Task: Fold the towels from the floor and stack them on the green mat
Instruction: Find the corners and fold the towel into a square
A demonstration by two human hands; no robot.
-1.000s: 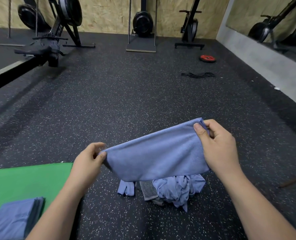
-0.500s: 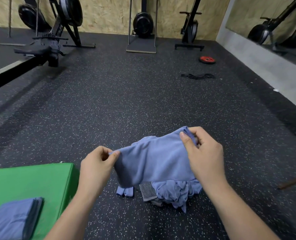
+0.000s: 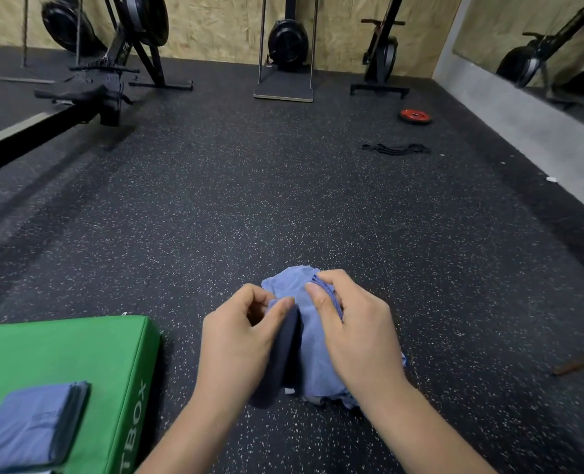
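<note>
Open floor [image 3: 283, 200] ahead; fingers [image 3: 319, 302] pinch towel [image 3: 285, 283] edges

Open floor [image 3: 283, 206] ahead, green mat [image 3: 78, 350] with folded stack [image 3: 34, 425] left.

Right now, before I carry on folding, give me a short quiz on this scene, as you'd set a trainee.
1. True or false: the folded stack lies on the green mat.
2. The left hand and right hand are both at the blue towel. Whose grip is on it? A) left only B) right only C) both
3. Fill in: the weight plate lying on the floor is ____ in colour.
Key: 1 true; 2 C; 3 red.
</note>
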